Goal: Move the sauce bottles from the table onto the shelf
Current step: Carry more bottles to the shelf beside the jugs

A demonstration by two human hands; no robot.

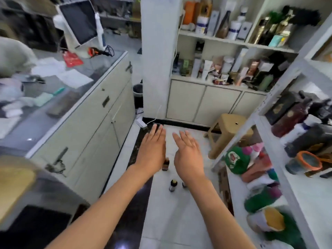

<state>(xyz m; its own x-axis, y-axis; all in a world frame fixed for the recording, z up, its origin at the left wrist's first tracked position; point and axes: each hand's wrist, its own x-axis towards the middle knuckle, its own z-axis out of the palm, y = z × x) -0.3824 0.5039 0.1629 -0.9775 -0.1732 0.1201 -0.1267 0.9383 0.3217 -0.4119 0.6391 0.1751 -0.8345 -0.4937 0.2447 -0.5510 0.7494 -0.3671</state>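
Note:
Both my hands are stretched out in front of me, fingers straight, holding nothing. My left hand point(152, 150) and my right hand point(187, 153) hover side by side above the white tiled floor. Below them stand small dark bottles on the floor: a brown one point(165, 164) partly hidden between my wrists, a dark one with a round cap point(173, 185), and a third point(184, 185) mostly hidden by my right forearm. The white metal shelf point(269, 155) stands to my right, its levels crowded with bottles and packets.
A cream counter with drawers point(100, 112) runs along the left, its top covered with papers and a tablet on a stand point(79, 20). A tan plastic stool point(228, 130) stands ahead right. A built-in shelf point(224, 40) with cupboards fills the back wall. A bin point(138, 92) stands by the pillar.

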